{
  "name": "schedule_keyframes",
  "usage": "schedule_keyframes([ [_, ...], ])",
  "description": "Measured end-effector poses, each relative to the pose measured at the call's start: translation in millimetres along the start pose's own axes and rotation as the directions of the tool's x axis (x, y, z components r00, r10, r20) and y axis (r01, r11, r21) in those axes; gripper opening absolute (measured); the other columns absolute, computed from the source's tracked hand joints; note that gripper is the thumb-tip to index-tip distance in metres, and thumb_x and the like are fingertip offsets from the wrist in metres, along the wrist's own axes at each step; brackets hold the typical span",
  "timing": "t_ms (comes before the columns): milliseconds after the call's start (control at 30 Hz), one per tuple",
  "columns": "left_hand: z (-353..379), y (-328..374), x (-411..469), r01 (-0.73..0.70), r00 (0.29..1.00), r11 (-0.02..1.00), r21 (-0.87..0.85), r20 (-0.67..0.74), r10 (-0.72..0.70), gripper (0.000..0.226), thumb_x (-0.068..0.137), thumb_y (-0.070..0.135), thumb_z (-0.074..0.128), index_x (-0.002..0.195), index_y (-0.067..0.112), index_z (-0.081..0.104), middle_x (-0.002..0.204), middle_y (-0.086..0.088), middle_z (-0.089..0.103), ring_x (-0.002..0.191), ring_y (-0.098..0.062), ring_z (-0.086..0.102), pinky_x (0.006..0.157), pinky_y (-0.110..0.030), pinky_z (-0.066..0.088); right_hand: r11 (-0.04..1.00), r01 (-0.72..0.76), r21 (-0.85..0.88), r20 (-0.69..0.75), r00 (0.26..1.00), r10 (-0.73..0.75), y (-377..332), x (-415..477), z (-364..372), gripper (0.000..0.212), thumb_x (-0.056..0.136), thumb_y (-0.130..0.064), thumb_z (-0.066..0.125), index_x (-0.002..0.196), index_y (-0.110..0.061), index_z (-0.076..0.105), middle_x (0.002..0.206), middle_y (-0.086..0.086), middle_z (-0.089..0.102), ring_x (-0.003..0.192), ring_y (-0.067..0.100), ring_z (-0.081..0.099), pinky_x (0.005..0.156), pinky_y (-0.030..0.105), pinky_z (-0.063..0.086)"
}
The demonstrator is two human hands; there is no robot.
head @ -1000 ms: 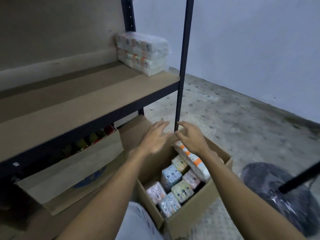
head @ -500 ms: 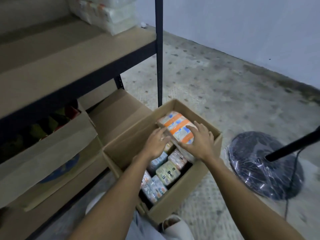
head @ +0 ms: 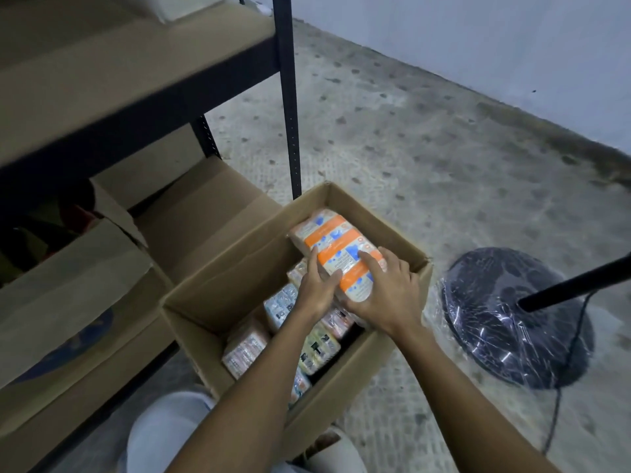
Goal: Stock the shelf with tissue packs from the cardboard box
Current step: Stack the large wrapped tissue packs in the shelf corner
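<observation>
One tissue pack (head: 336,242), long axis toward far-left.

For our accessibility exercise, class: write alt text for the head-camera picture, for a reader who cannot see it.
The left hand and right hand grip an orange-banded tissue pack above other packs in an open cardboard box on the floor. A metal shelf stands left of it; a plastic-wrapped black stand base sits right.
</observation>
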State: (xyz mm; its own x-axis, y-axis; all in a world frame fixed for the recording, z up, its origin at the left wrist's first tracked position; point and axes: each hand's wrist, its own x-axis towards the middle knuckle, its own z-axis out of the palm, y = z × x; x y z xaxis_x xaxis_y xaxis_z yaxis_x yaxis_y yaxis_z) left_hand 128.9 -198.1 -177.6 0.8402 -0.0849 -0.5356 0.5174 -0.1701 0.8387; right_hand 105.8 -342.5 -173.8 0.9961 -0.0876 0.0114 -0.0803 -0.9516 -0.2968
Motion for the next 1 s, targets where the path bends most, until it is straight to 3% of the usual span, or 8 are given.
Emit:
schedule_keyframes([
  [200,3.9,-3.9,-0.5,0.086,0.996,0.949,-0.302,-0.001,-0.091,0.084,0.093,0.028,0.061,0.147,0.05,0.0,0.115,-0.001,0.066,0.096,-0.02,0.069,0.079,-0.045,0.059,0.999,0.01,0.048,-0.009,1.0,-0.01,1.7,-0.6,-2.2,0.092,0.056,-0.083,0.045,0.136,-0.037,0.044,0.143,-0.001,0.039,0.122,0.023,0.041,0.097,0.039,0.033],
  [333,-0.3,3.4,-0.7,0.117,0.989,0.88,-0.46,-0.026,-0.146,0.081,0.093,0.028,0.062,0.147,0.049,0.005,0.122,-0.009,0.064,0.099,-0.028,0.069,0.075,-0.049,0.059,0.995,-0.002,0.104,-0.006,1.0,0.003,-6.4,-4.6,-8.1,0.097,0.052,-0.085,0.038,0.135,-0.036,0.048,0.144,-0.002,0.039,0.123,0.021,0.04,0.097,0.039,0.032],
  [467,-8.9,10.0,-8.3,0.116,0.989,0.866,-0.486,-0.026,-0.147,0.08,0.091,0.031,0.064,0.144,0.056,0.01,0.121,-0.007,0.065,0.098,-0.028,0.07,0.079,-0.053,0.058,0.993,0.004,0.121,-0.033,0.999,0.0,-19.0,-10.7,-17.1,0.093,0.054,-0.085,0.041,0.134,-0.037,0.048,0.144,-0.003,0.039,0.125,0.02,0.038,0.095,0.042,0.034],
  [600,-14.4,18.3,-19.1,0.064,0.995,0.856,-0.512,-0.035,-0.095,0.078,0.093,0.027,0.061,0.145,0.056,0.011,0.105,0.003,0.073,0.084,-0.018,0.074,0.071,-0.04,0.06,0.993,0.033,0.113,-0.078,0.997,-0.024,-32.4,-20.9,-28.6,0.079,0.057,-0.08,0.051,0.128,-0.045,0.052,0.146,-0.001,0.039,0.126,0.022,0.036,0.094,0.044,0.034],
  [667,-17.3,25.1,-27.3,0.043,0.997,0.853,-0.52,-0.033,-0.07,0.075,0.094,0.026,0.06,0.146,0.054,0.012,0.107,0.003,0.073,0.085,-0.017,0.074,0.069,-0.036,0.059,0.993,0.069,0.096,-0.118,0.991,-0.057,-39.1,-27.6,-36.3,0.073,0.057,-0.077,0.055,0.124,-0.048,0.055,0.148,0.002,0.038,0.126,0.025,0.036,0.096,0.047,0.033],
  [767,-24.3,37.2,-44.5,0.021,0.999,0.837,-0.546,-0.029,-0.043,0.072,0.093,0.026,0.061,0.146,0.052,0.019,0.114,-0.002,0.07,0.09,-0.019,0.072,0.071,-0.037,0.059,0.987,0.147,0.058,-0.155,0.978,-0.137,-48.0,-40.3,-50.9,0.078,0.055,-0.079,0.056,0.126,-0.047,0.055,0.153,0.003,0.032,0.13,0.028,0.034,0.096,0.049,0.034],
  [867,-30.4,50.8,-63.7,-0.024,0.999,0.832,-0.554,-0.031,0.008,0.068,0.092,0.024,0.062,0.144,0.05,0.027,0.108,0.003,0.073,0.081,-0.016,0.073,0.063,-0.032,0.058,0.977,0.213,0.031,-0.177,0.963,-0.205,-54.4,-54.6,-65.3,0.086,0.054,-0.078,0.058,0.133,-0.045,0.048,0.158,-0.002,0.023,0.135,0.031,0.03,0.09,0.049,0.039],
  [1000,-35.4,71.6,-88.5,-0.092,0.996,0.841,-0.533,-0.055,0.073,0.068,0.09,0.024,0.065,0.144,0.049,0.032,0.107,0.006,0.074,0.088,-0.019,0.072,0.073,-0.038,0.057,0.972,0.233,-0.035,-0.262,0.936,-0.234,-63.6,-64.9,-87.2,0.078,0.062,-0.069,0.058,0.134,-0.042,0.049,0.154,-0.002,0.033,0.131,0.032,0.035,0.087,0.047,0.038],
])
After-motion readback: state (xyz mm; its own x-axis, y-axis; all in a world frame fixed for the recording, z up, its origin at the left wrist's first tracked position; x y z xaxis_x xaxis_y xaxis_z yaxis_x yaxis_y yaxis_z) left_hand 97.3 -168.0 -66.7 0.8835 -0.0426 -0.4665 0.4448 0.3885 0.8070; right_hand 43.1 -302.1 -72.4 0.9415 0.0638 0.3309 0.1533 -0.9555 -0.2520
